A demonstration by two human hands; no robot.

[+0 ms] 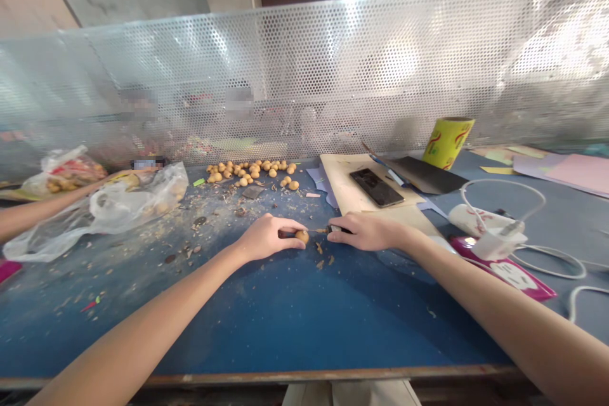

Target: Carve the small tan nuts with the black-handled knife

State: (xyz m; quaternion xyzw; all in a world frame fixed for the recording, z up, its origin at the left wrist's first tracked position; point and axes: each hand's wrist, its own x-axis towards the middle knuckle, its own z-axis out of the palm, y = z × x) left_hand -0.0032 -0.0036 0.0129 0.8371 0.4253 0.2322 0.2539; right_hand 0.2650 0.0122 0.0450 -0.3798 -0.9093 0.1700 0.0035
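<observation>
My left hand [271, 238] pinches a small round tan ball [302, 238] between thumb and fingertips, just above the blue table [285, 317]. Facing it, my right hand [364, 231] is closed around the dark handle of a thin pointed tool [328, 229]. Its slim tip reaches left toward the ball; whether it touches the ball is too small to tell. Brown shavings [320, 254] lie on the table below the tool. Beyond my hands, several similar tan balls [252, 170] are spread in a loose pile. Whether they are nuts or fruits I cannot tell.
A phone [377, 187] rests on cardboard [342, 171] behind my right hand. Right of it are a yellow roll [447, 143], a white charger with cable [499, 238] and a pink packet [537, 285]. At left, another person's arm [52, 206] reaches over a plastic bag [128, 200]. A perforated screen [304, 76] stands behind.
</observation>
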